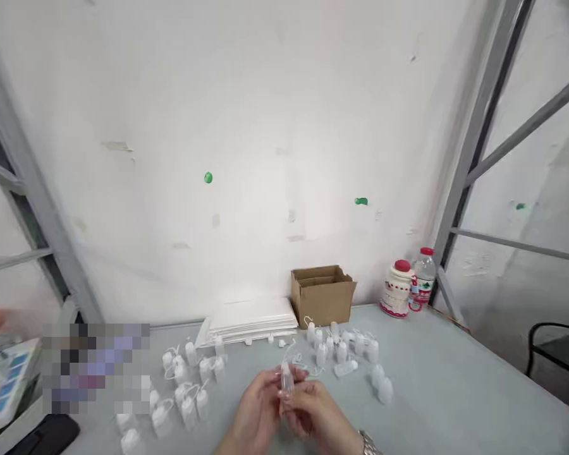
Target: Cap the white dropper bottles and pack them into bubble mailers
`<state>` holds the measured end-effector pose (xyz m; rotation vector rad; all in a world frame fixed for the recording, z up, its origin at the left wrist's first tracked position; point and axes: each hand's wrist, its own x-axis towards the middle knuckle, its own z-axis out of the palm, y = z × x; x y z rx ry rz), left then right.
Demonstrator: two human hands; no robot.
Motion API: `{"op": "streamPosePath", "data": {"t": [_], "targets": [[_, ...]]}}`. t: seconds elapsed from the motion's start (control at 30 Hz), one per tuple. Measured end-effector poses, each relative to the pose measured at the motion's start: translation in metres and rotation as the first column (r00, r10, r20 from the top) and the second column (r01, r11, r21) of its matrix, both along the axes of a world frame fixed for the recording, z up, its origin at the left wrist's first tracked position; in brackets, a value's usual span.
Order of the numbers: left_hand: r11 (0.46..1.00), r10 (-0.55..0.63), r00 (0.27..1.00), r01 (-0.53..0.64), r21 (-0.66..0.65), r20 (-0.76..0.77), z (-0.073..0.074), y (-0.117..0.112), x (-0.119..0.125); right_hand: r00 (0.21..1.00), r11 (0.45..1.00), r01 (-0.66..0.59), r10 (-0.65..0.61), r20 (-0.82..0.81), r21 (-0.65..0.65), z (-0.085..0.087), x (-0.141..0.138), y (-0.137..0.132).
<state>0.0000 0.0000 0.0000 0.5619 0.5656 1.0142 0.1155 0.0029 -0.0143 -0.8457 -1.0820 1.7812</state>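
Both my hands are together at the table's front middle around a small clear plastic bottle (pixel 287 379) held upright. It has a white top with a thin white cord rising from it. My left hand (pixel 258 407) supports it from the left, fingers curled behind it. My right hand (pixel 315 404) grips its lower part with thumb and fingers. Just beyond are several similar small bottles (pixel 341 351) with cords, one lying on its side. More corded bottles (pixel 188 409) stand in groups to the left. Two bottles (pixel 384 390) are right of my hands.
On the grey table (pixel 436 379), an open cardboard box (pixel 327 303) stands against the wall beside a stack of white sheets (pixel 251 316). A cream jar (pixel 397 291) and a water bottle (pixel 425 278) are at the back right. A black pouch (pixel 45 436) lies front left.
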Motion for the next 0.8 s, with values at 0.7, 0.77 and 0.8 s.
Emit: {"op": "streamPosePath", "data": {"t": [0.7,0.77,0.8], "targets": [[0.993,-0.095,0.994,0.09,0.076,0.052,0.008,-0.002,0.003,0.952,0.982,-0.187,0.174,-0.253,-0.028,0.008,0.005,-0.004],[0.994,-0.102,0.992,0.099,0.053,0.074,0.007,-0.002,0.003,0.951,0.982,-0.189,0.175,-0.253,-0.029,0.008,0.005,-0.004],[0.994,-0.106,0.991,0.102,0.042,0.083,0.007,-0.001,0.003,0.951,0.981,-0.194,0.181,-0.252,-0.028,0.007,0.005,-0.004]]}}
